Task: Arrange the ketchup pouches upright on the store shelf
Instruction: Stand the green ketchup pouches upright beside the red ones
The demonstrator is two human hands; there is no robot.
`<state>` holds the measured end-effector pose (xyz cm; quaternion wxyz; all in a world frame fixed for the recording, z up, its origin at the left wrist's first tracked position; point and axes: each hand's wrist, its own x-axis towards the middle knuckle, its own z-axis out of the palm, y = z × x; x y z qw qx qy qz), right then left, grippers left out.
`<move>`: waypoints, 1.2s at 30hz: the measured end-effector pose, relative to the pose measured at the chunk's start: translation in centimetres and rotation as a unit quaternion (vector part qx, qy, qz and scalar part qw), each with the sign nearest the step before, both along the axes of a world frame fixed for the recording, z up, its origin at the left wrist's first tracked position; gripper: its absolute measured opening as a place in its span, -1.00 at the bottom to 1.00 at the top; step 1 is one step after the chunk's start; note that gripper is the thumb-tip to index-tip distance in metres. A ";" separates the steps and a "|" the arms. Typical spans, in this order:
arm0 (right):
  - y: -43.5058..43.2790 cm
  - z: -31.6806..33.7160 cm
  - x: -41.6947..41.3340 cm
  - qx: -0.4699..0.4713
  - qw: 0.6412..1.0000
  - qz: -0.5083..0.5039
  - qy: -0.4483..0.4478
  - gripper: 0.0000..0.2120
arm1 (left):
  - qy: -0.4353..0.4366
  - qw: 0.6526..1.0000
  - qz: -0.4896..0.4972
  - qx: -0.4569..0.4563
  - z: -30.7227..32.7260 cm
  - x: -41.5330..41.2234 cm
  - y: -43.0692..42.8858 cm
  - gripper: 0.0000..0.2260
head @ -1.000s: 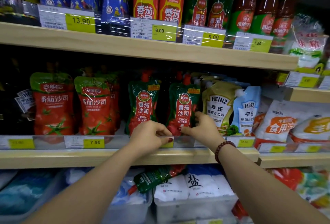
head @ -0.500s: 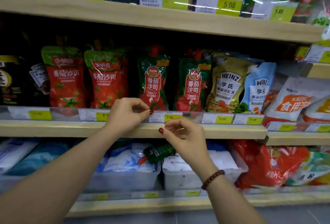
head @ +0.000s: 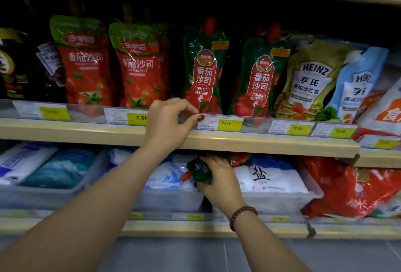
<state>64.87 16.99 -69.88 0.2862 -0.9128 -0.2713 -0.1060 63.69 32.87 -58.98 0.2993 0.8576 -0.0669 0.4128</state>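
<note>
left hand (head: 169, 122): up at the front of the middle shelf (head: 249, 141), fingers curled, thumb and forefinger pinching the top edge of the clear rail (head: 86, 113), just left of a 7.90 price tag (head: 229, 124). Whether the fingertips also touch the pouch behind the rail, can't tell.
right hand (head: 219, 176): one level down, under the shelf edge, fingers wrapped round the fallen pouch (head: 199, 171).
fallen pouch: green, lying on its side on the salt bags (head: 267, 178) in a clear bin (head: 169, 201) on the lower shelf (head: 195, 229). Red cap (head: 185, 176) points left. Its far end is mostly hidden by the hand and the shelf edge; looks like a red patch shows to the right of the hand.
upright green pouches: two marked TOMATO KETCHUP on the middle shelf, one (head: 204, 72) right behind the left hand, the other (head: 260, 76) just to its right, both standing behind the rail with spouts up.
red pouches: two (head: 84, 61) (head: 138, 65) to the left of the green ones, upright.
Heinz pouches: an olive one (head: 310, 80) and a blue one (head: 355, 85) to the right of the green ones, leaning a bit.
wrist: bead bracelet (head: 243, 216) on the right arm.
ring (head: 170, 101): on a left finger.
</note>
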 end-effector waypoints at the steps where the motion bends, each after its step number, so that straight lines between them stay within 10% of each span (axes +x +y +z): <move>1: 0.3 -0.3 0.0 -0.021 1.000 -0.006 0.001 -0.46 | -0.005 1.000 0.002 0.000 -0.1 -0.1 -0.1 -0.94; 26: -4.9 6.0 -2.2 0.042 0.918 0.089 -0.385 -0.76 | 0.069 0.990 -0.050 -0.110 2.5 -1.6 0.4 -0.86; 31: -4.4 9.2 -3.4 0.233 0.963 0.059 -0.120 -0.84 | 0.143 0.953 -0.182 -0.198 2.8 -3.9 0.1 -0.93; 36: -3.8 11.2 -3.7 0.415 0.896 0.083 0.134 -0.85 | 0.240 0.916 -0.238 -0.215 -0.2 -5.6 -1.1 -0.71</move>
